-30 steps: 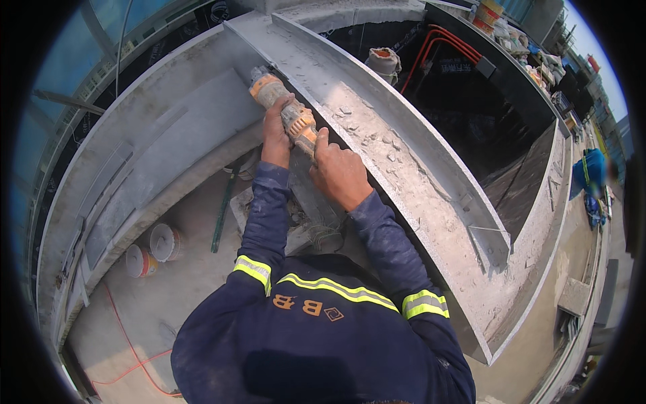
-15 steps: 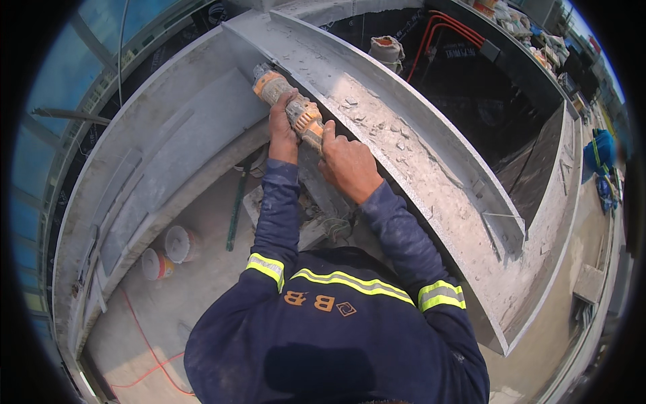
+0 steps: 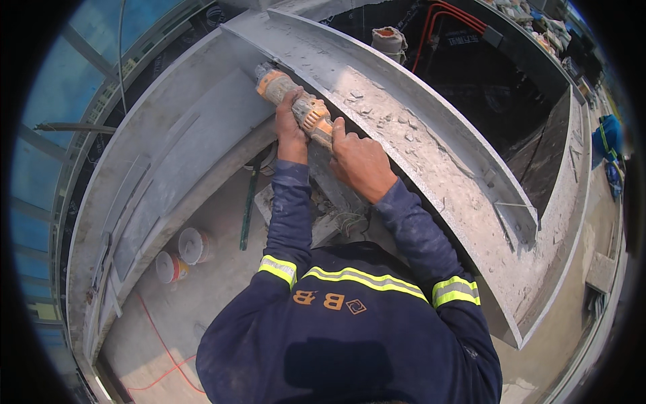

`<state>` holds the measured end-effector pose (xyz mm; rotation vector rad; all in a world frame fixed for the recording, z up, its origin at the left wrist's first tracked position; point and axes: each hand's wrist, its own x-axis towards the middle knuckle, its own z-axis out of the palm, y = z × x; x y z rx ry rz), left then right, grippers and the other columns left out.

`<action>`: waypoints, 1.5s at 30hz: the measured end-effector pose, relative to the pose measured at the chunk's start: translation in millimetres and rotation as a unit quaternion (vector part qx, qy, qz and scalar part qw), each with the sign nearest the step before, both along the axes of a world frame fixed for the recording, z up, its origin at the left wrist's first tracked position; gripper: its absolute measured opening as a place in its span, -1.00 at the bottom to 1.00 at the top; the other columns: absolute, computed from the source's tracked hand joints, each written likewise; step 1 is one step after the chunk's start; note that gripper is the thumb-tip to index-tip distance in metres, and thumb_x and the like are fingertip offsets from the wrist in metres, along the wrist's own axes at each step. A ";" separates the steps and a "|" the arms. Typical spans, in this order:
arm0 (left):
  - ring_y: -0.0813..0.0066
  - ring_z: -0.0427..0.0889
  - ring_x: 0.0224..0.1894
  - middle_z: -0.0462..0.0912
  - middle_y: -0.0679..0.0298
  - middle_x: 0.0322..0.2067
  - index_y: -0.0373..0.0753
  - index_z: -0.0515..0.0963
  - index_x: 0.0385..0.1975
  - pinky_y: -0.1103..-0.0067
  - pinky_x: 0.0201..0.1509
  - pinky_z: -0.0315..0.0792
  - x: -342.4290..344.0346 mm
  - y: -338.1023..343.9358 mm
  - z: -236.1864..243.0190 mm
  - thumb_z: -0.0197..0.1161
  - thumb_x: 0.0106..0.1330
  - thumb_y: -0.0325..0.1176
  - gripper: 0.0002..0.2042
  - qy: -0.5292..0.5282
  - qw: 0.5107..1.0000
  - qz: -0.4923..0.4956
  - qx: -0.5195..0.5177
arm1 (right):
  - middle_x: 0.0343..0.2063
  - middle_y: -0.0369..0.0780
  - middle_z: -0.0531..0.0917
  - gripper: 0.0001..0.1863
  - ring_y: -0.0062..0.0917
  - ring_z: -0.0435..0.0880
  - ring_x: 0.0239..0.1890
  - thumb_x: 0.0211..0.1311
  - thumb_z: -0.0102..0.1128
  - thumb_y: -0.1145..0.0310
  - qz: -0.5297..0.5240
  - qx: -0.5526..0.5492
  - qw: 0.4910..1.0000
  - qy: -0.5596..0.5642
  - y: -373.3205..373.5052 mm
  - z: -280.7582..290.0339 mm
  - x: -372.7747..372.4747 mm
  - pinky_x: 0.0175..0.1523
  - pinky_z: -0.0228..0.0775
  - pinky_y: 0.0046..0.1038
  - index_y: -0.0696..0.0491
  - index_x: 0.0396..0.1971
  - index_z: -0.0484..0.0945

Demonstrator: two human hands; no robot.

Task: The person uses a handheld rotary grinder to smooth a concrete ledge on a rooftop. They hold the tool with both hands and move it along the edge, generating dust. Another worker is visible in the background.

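Compared with the frame from one second ago, the camera view has swung, so that the buckets, the wearer's torso and the near end of the concrete ledge (image 3: 471,222) all sit further right; the grip itself is essentially unchanged. The left hand (image 3: 291,129) is wrapped around the barrel of a dusty orange and grey handheld power tool (image 3: 311,113), and the right hand (image 3: 363,161) grasps its rear end. The tool lies at the near edge of the ledge, its head toward the far end; whether the head touches the edge cannot be determined. Two containers stand side by side on the floor (image 3: 222,215): a white bucket (image 3: 194,246) and a bucket with a red and yellow band (image 3: 168,267); their contents cannot be made out. Beyond the ledge stands an open-topped sack (image 3: 389,44) showing orange-red at its mouth. The ledge is channel-shaped, with raised rims, and carries dust and broken chips (image 3: 408,123). Behind it, black sheeting (image 3: 491,74) lines a recess, where red conduits (image 3: 471,21) meet a grey box (image 3: 493,36). A dark green bar (image 3: 249,209) and a red cord (image 3: 153,324) lie to the left, blue panels (image 3: 40,161) stand at the far left, and a person in blue (image 3: 609,138) is at the right margin.
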<state>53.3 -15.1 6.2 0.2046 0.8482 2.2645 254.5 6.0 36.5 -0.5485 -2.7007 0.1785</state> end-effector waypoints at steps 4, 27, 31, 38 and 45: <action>0.14 0.70 -0.43 0.60 0.06 -0.38 -0.32 0.45 -0.19 0.28 -0.33 0.67 -3.4 1.7 -2.9 0.37 0.16 -0.33 -0.69 0.005 1.000 -0.001 0.001 | -0.43 0.03 0.67 -0.23 -0.13 0.73 -0.43 0.06 0.31 0.31 0.004 -0.017 1.000 -0.008 2.7 -2.1 -1.9 -0.35 0.59 -0.19 0.39 0.25 0.28; 0.16 0.68 -0.42 0.60 0.07 -0.40 -0.32 0.48 -0.22 0.28 -0.30 0.67 8.5 -2.9 4.8 0.35 0.20 -0.35 -0.74 -0.013 1.000 -0.004 0.006 | -0.43 0.02 0.67 -0.24 -0.14 0.73 -0.44 0.06 0.30 0.33 -0.002 -0.013 1.000 -0.011 -0.2 -0.2 4.8 -0.35 0.59 -0.21 0.37 0.25 0.29; 0.15 0.68 -0.41 0.60 0.07 -0.41 -0.32 0.48 -0.22 0.28 -0.30 0.67 3.8 -1.0 1.7 0.33 0.21 -0.34 -0.75 -0.013 1.000 -0.002 0.007 | -0.45 0.01 0.69 -0.35 -0.19 0.76 -0.43 0.11 0.18 0.41 0.007 -0.004 1.000 0.002 -0.4 1.7 3.2 -0.34 0.60 -0.24 0.39 0.22 0.35; 0.13 0.68 -0.41 0.59 0.08 -0.40 -0.32 0.47 -0.23 0.26 -0.29 0.66 -9.0 4.5 0.4 0.34 0.20 -0.31 -0.73 -0.004 1.000 -0.014 -0.006 | -0.46 0.00 0.71 -0.39 -0.21 0.77 -0.41 0.13 0.12 0.46 0.006 0.001 1.000 0.003 4.9 -1.5 -10.7 -0.33 0.61 -0.27 0.42 0.20 0.37; 0.14 0.68 -0.43 0.59 0.09 -0.43 -0.30 0.44 -0.22 0.26 -0.32 0.66 -22.4 9.5 -4.9 0.37 0.17 -0.32 -0.71 0.000 1.000 -0.010 -0.015 | -0.43 0.02 0.72 -0.35 -0.20 0.78 -0.39 0.15 0.13 0.44 0.015 -0.012 1.000 0.004 8.3 -2.3 -21.5 -0.30 0.62 -0.25 0.44 0.24 0.32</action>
